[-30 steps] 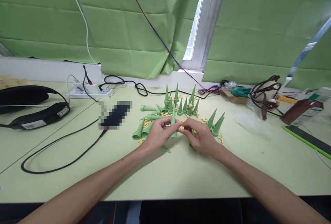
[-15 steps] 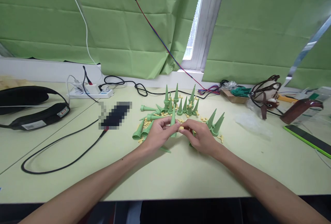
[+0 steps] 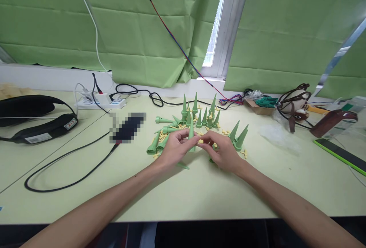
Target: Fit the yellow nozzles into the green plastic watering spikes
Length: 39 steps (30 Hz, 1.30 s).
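My left hand (image 3: 177, 147) is closed around a green plastic spike (image 3: 191, 133), held upright with its point up. Right beside it, my right hand (image 3: 221, 149) pinches a small yellow plastic valve (image 3: 201, 141) against the side of the spike. My fingers partly hide the valve. Behind my hands, several finished-looking green spikes (image 3: 195, 105) stand upright on the table. More green spikes (image 3: 153, 145) and small yellow valves (image 3: 163, 137) lie in a loose pile by my left hand. Two tall spikes (image 3: 240, 137) stand just past my right hand.
On the left lie a black padded device (image 3: 45, 128), a cable (image 3: 68, 152) and a power strip (image 3: 100, 103). A brown bottle (image 3: 333, 124), a green-edged phone (image 3: 341, 155), clear plastic wrap (image 3: 280, 137) and a small cardboard box (image 3: 259, 107) are on the right.
Both hands stay almost in place, still holding the spike and the valve. My right fingers have shifted very slightly at the valve.
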Each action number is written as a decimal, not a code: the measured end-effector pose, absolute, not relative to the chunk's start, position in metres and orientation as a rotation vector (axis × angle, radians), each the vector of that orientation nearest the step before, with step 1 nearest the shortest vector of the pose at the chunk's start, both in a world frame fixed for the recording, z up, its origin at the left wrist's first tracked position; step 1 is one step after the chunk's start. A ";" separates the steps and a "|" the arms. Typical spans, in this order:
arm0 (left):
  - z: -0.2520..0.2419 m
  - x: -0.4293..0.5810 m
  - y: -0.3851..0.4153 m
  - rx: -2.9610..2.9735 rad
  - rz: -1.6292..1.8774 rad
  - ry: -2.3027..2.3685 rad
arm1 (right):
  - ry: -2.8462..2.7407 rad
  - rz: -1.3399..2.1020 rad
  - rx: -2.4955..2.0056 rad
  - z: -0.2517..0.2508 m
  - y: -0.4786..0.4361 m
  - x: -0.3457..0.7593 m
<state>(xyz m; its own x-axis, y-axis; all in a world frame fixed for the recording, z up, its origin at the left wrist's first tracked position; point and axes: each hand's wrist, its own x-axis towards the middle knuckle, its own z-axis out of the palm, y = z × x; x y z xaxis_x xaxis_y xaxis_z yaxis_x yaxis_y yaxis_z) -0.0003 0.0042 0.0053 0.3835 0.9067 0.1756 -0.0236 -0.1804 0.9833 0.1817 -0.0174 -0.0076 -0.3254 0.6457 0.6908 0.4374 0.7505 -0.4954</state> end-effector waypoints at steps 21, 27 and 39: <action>0.005 -0.002 0.003 1.516 1.029 0.816 | -1.995 0.322 -0.855 -0.009 -0.017 0.184; 0.004 -0.002 0.004 1.537 1.030 0.805 | -2.011 0.315 -0.859 -0.011 -0.016 0.184; 0.003 -0.003 0.004 1.582 1.031 0.801 | -2.027 0.288 -0.835 -0.009 -0.016 0.184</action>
